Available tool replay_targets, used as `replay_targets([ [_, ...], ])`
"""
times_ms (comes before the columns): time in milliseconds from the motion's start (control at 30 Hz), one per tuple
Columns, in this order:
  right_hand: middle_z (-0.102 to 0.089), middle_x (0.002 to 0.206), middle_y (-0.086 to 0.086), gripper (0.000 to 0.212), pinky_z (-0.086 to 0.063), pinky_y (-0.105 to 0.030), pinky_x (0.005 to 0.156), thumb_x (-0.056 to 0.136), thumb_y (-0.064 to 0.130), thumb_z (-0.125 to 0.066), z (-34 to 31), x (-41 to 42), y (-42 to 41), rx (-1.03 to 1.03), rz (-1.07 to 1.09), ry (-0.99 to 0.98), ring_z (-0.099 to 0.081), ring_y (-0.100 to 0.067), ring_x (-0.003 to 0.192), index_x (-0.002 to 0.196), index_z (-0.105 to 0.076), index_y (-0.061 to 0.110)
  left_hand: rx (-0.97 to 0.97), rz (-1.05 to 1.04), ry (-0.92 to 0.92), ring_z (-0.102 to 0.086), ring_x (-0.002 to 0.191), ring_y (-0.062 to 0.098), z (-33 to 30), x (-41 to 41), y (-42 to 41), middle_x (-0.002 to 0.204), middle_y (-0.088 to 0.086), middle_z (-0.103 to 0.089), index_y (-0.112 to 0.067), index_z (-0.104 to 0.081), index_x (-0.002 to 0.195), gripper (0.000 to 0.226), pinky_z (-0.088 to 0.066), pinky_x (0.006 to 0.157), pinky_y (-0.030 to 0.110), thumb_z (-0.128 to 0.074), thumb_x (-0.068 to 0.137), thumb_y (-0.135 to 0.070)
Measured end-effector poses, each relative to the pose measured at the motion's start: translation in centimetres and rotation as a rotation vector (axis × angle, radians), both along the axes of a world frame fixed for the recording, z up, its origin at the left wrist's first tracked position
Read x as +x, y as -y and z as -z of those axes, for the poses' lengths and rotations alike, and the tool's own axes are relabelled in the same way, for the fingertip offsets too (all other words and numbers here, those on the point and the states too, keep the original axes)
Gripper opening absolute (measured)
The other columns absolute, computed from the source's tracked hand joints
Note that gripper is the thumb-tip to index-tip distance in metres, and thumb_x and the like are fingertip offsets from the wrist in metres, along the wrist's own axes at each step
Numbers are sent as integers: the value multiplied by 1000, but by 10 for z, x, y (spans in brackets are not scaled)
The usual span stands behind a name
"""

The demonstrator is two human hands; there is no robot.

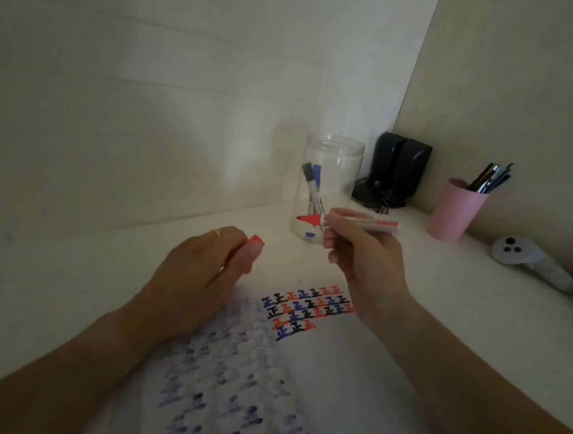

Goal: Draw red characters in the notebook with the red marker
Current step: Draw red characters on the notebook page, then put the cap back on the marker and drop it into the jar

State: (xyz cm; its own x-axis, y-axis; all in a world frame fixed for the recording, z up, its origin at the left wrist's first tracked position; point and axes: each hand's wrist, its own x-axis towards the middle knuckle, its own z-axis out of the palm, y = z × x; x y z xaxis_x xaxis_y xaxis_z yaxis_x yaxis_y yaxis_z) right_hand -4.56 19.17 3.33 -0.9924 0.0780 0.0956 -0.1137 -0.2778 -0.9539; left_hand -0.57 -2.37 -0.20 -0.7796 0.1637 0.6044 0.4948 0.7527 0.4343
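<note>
My right hand (360, 256) holds the red marker (362, 223) level above the desk, its bare red tip pointing left in front of the jar. The marker's red cap (254, 240) is pinched in my left hand (203, 265), a short way left of the tip. Below both hands lies the open notebook (352, 374). Its right page carries rows of blue, black and red characters (305, 311) near the top. Faint blue marks show through on the left page.
A clear plastic jar (326, 185) with a black and a blue marker stands behind the hands. Right of it are black speakers (400, 170), a pink cup (455, 211) of pens and a white controller (526, 259). Walls close the desk's back and right.
</note>
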Motion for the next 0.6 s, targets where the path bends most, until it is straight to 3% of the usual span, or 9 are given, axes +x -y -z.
replay_targets([
  [67, -77, 84, -15, 18, -56, -29, 64, 88, 15, -72, 14, 2, 1, -118, -36, 46, -70, -21, 75, 100, -80, 4, 87, -70, -22, -51, 59, 4, 2, -2, 2, 60, -12, -52, -40, -44, 68, 39, -38, 62, 31, -36, 106, -40],
  [133, -80, 91, -17, 20, -58, -28, 65, 90, 17, -68, 22, 1, 0, -151, -95, 68, -74, -24, 81, 102, -80, 7, 226, -77, -1, -50, 57, 8, 3, -6, 5, 59, -14, -54, -41, -50, 63, 46, -43, 68, 33, -38, 107, -35],
  [233, -81, 95, -18, 17, -60, -26, 65, 91, 15, -67, 22, -2, -5, -148, -127, 28, -77, -24, 83, 102, -79, 9, 272, -57, -5, -47, 56, 21, 1, -9, 7, 59, 6, -49, -20, -44, 64, 45, -46, 65, 50, -32, 104, -35],
  [333, -80, 84, -15, 11, -60, -25, 63, 84, 14, -72, 22, -2, -10, -146, -115, -12, -74, -22, 74, 93, -78, 10, 156, -93, 32, -61, 63, 12, 1, -7, 4, 65, -6, -61, -26, -59, 80, 31, -51, 62, 33, -43, 103, -41],
  [433, -74, 72, -11, 18, -57, -24, 62, 71, 18, -76, 23, -1, -13, -149, -120, -20, -66, -18, 67, 87, -81, 8, 66, -110, 26, -68, 70, 6, 0, -8, 3, 75, -15, -70, -32, -66, 95, 12, -51, 67, 15, -60, 95, -42],
  [600, -74, 72, -11, 21, -58, -21, 60, 72, 17, -75, 22, 1, -15, -131, -155, -60, -67, -16, 64, 89, -82, 6, 20, -122, -34, -66, 82, 5, -4, -8, 4, 86, -19, -71, -29, -74, 101, 15, -44, 75, 3, -70, 90, -37],
])
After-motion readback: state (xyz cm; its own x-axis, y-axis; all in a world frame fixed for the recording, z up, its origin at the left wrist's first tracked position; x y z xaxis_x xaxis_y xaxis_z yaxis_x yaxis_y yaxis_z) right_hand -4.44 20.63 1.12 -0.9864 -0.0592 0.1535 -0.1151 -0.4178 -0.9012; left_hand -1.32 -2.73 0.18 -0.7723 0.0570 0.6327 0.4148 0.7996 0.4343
